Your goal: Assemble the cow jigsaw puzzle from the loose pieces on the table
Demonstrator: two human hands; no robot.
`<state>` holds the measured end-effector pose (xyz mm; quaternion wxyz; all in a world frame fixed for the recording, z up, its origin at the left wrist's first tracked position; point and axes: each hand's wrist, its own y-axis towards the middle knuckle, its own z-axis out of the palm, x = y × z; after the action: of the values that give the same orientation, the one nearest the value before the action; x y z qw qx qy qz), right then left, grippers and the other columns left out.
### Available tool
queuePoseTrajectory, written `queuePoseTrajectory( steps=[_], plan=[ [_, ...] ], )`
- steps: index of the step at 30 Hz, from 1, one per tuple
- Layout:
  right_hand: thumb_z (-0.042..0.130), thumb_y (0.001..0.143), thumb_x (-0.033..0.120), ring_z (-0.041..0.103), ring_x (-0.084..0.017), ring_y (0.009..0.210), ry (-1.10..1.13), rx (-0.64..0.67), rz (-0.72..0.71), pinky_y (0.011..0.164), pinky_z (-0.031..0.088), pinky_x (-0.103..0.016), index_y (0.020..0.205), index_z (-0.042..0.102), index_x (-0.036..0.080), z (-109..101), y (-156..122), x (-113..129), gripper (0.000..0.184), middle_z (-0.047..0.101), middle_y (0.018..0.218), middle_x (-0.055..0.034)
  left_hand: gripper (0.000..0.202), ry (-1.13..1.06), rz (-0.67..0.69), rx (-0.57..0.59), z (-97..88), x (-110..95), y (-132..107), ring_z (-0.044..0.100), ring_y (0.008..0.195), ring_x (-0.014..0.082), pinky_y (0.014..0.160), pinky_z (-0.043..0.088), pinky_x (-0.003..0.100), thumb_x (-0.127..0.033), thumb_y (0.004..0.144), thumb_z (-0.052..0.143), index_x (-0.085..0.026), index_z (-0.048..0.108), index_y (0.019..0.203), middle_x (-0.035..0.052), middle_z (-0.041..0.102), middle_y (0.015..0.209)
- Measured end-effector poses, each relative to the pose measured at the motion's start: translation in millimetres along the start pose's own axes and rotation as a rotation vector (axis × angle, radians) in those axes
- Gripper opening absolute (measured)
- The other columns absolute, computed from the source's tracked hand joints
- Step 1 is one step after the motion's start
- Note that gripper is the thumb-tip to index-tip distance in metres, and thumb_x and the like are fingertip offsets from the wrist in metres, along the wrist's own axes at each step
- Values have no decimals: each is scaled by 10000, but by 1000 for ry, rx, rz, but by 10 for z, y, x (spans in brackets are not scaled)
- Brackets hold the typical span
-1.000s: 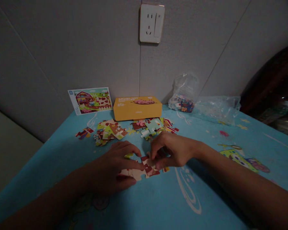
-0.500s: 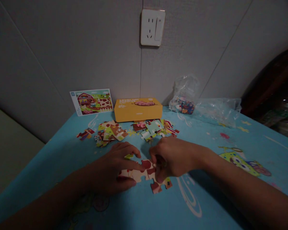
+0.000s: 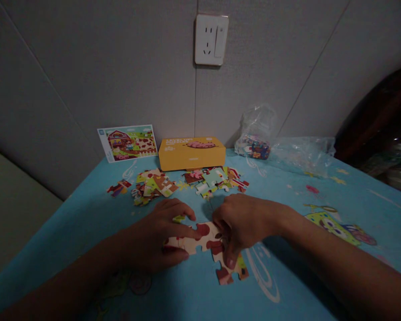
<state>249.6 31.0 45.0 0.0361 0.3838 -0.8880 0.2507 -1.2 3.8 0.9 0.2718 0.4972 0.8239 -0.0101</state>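
Under my left hand (image 3: 169, 232) lies a joined strip of cream and red puzzle pieces (image 3: 203, 231); my index finger rests on top and my thumb is at the near edge, steadying it. My right hand (image 3: 232, 229) has its fingers curled over the strip's right end, gripping a section of puzzle pieces (image 3: 224, 275) that reaches toward me. That section is cream and brown with a green and yellow part. My right fingers hide where the two parts meet, so I cannot tell whether they are locked together.
Behind my hands lie a left pile of puzzle pieces (image 3: 155, 185) and a right pile (image 3: 214, 178). Further back stand a farm picture card (image 3: 128, 142), a yellow puzzle box (image 3: 192, 156) and a plastic bag of pieces (image 3: 255, 140). A patterned blue cloth (image 3: 173, 298) covers the table.
My right hand has shifted slightly right, and the section under it has moved right and toward me. More of the strip's right end shows. My left hand has barely moved.
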Motion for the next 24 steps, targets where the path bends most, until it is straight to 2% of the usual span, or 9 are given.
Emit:
queuePoseTrajectory(
  steps=[5, 10, 15, 24],
  plan=[
    [766, 539, 707, 423, -102, 468, 18, -12, 13, 475, 267, -243, 685, 696, 175, -18, -21, -45, 556, 543, 550, 34, 362, -1, -6, 13, -6, -6, 7, 526, 1129, 258, 1029, 406, 469, -208, 809, 678, -274, 657, 1164, 83, 556, 1211],
    [680, 765, 448, 376, -93, 473, -19, -118, 25, 487, 254, -248, 680, 672, 157, -120, -83, -131, 303, 518, 545, 28, 352, -8, -1, 12, -7, -6, 13, 528, 1136, 255, 1034, 406, 453, -192, 811, 671, -272, 661, 1153, 79, 558, 1211],
    [710, 722, 433, 390, -89, 455, 21, -70, 11, 472, 251, -244, 643, 660, 156, -119, -71, -125, 292, 475, 514, 40, 375, -15, -9, 12, 9, 20, -1, 523, 1137, 256, 1029, 409, 459, -192, 809, 674, -276, 650, 1173, 83, 550, 1216],
    [723, 724, 424, 400, -91, 468, 64, 3, 7, 477, 266, -239, 661, 698, 159, -37, -1, -111, 274, 497, 516, 37, 379, -10, -10, 17, -6, -1, 12, 522, 1130, 255, 1017, 413, 461, -182, 800, 677, -280, 652, 1165, 83, 549, 1218]
  ],
)
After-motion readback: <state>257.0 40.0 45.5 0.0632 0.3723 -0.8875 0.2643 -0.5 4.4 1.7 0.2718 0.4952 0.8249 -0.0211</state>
